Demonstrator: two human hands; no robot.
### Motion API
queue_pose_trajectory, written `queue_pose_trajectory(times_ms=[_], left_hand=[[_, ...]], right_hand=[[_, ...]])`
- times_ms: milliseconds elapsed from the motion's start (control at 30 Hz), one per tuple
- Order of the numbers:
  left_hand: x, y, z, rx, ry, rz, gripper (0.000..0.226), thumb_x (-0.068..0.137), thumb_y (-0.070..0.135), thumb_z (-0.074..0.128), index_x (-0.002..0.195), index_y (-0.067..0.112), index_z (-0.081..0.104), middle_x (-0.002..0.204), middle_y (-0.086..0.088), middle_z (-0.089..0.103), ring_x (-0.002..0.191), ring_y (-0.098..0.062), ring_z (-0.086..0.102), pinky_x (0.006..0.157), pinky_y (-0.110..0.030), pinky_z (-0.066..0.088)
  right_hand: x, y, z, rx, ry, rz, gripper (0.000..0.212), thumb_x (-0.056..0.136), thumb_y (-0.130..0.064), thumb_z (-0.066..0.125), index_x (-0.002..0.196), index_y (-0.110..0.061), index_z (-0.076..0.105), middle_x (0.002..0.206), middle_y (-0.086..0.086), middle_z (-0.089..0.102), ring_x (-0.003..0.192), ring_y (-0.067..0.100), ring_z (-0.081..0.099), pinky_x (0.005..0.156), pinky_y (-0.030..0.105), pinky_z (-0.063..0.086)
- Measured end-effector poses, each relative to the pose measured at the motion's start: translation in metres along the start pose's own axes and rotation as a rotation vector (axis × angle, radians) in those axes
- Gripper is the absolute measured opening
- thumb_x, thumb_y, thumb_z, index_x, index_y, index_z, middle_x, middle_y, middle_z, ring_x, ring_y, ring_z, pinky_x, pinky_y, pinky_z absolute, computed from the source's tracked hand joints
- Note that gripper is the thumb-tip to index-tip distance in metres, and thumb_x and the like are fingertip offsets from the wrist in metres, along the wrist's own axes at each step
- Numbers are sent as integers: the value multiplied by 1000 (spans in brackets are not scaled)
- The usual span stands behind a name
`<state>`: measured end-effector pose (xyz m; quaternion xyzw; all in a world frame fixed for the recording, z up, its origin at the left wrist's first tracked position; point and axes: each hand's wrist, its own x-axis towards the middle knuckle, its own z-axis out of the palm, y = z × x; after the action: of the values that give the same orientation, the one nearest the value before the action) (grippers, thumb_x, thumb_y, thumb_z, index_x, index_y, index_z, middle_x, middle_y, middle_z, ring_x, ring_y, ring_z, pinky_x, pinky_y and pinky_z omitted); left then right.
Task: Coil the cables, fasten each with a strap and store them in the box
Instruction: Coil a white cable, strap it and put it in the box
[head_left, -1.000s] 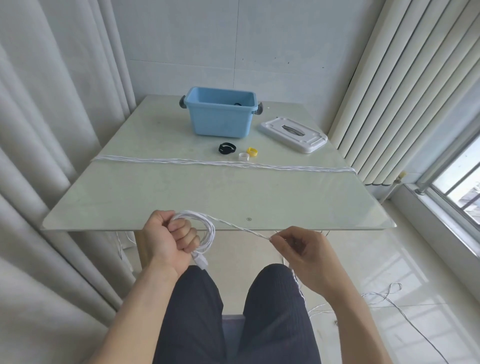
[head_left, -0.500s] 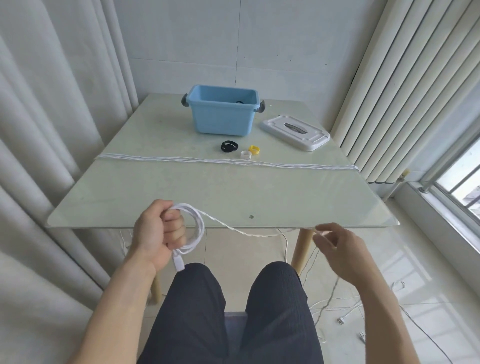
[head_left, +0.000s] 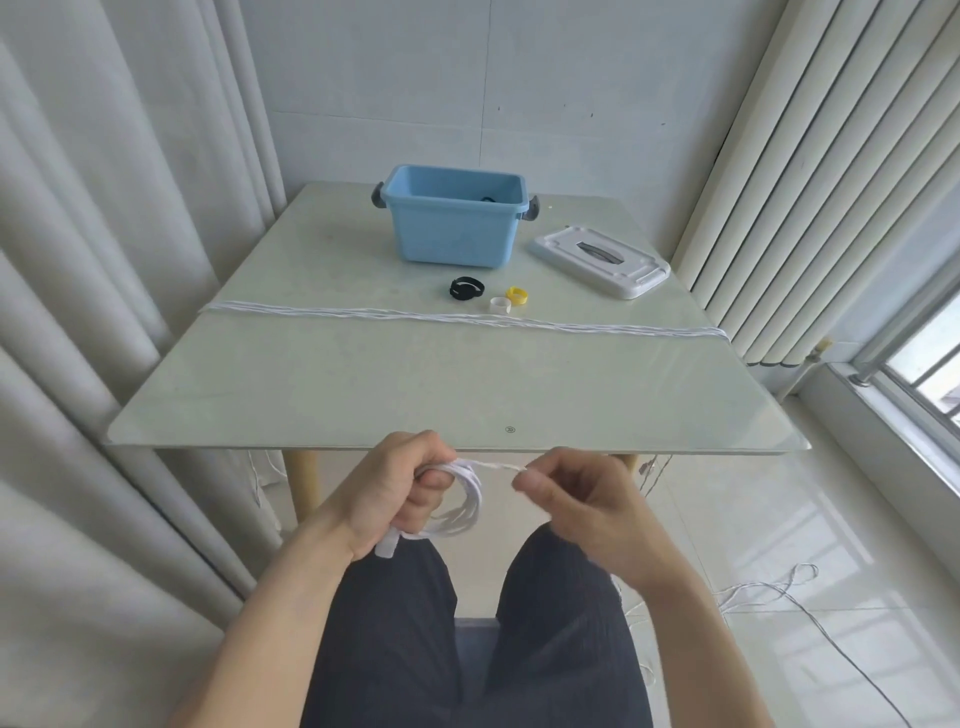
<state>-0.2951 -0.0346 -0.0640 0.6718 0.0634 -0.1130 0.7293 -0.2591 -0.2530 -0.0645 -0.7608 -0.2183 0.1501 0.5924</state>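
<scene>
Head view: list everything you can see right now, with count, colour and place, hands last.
Box: one, light blue, open, far middle of table; something dark inside, too hidden to name.
Lid: one, white, flat on the table right of the box.
Straps: three rolled, black, white, yellow, in front of the box.
Cable bundle: one, white, stretched across the table from left edge to right edge.
Coil: one, white, partly wound, below the near table edge.
Loose cable: white, on the floor at right.
Table: one, pale green glass top.
Left hand: grips the coil.
Right hand: pinches the cable running from the coil.
</scene>
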Motion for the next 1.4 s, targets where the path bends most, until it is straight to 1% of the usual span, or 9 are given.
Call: queue_pose_trajectory(times_ms=[133, 233, 400, 633, 800, 900, 1033, 1167, 1400], left_hand=[[5, -7, -1, -502, 76, -2, 39, 85, 31, 55, 51, 22, 37, 48, 7, 18, 42, -11, 10, 44, -27, 10], [11, -5, 0, -904, 145, 122, 43, 101, 39, 37, 64, 18, 44, 55, 7, 21, 46, -10, 14, 45, -24, 20], [9, -2, -1, -1062, 202, 288, 36, 101, 41, 26, 85, 14, 43, 73, 1, 31, 63, -17, 27, 73, -31, 29], [16, -12, 8, -689, 293, 355, 25, 107, 15, 33, 87, 13, 47, 74, 1, 43, 65, -15, 46, 80, -35, 49], [15, -28, 9, -49, 364, 386, 15, 104, 14, 47, 95, 6, 56, 75, 1, 66, 75, -20, 65, 83, -43, 52], [9, -26, 11, 265, 155, 293, 15, 103, 17, 49, 97, 8, 59, 85, -1, 72, 78, -18, 68, 75, -31, 51], [4, -25, 18, 241, -172, 170, 33, 104, 31, 43, 102, 0, 55, 77, -8, 60, 67, -24, 49, 68, -35, 40], [2, -23, 21, 89, -352, 67, 49, 100, 45, 37, 87, -1, 51, 64, -8, 47, 53, -17, 31, 53, -28, 26], [3, -25, 14, 211, -445, -132, 57, 94, 54, 42, 81, 1, 57, 49, 2, 26, 41, -11, 13, 40, -22, 14]], right_hand=[[3, 3, -12, -20, 103, 0, 25, 92, -36, 63, 86, -14, 75, 56, -5, 39, 52, 12, 32, 50, 18, 29], [4, 17, -11, -188, 119, 56, 23, 100, -31, 58, 86, -20, 73, 54, -11, 44, 51, 8, 39, 53, 19, 34], [-4, 32, 16, -402, -64, 319, 20, 101, -30, 49, 91, -18, 62, 63, -4, 66, 48, 11, 60, 52, 24, 48], [-18, 17, 57, -432, -301, 238, 22, 94, -30, 52, 87, -16, 67, 72, 5, 72, 61, 15, 70, 61, 19, 50], [-21, 0, 47, -324, -191, 101, 20, 92, -32, 61, 79, -19, 69, 62, 4, 66, 51, 11, 59, 60, 27, 49], [-19, 2, 39, -303, -70, -7, 23, 94, -33, 64, 78, -17, 69, 55, -4, 48, 51, 8, 38, 52, 28, 33], [-17, -2, 33, -189, 72, -90, 21, 91, -36, 72, 73, -26, 74, 62, -10, 69, 52, 23, 44, 50, 36, 38], [-15, 6, 26, -225, 407, -3, 38, 57, -44, 94, 59, -20, 64, 50, -11, 57, 46, 5, 42, 47, 15, 33], [-15, 16, 20, -134, 230, 14, 31, 66, -41, 88, 69, -18, 68, 61, 5, 63, 51, 6, 45, 51, 16, 37]])
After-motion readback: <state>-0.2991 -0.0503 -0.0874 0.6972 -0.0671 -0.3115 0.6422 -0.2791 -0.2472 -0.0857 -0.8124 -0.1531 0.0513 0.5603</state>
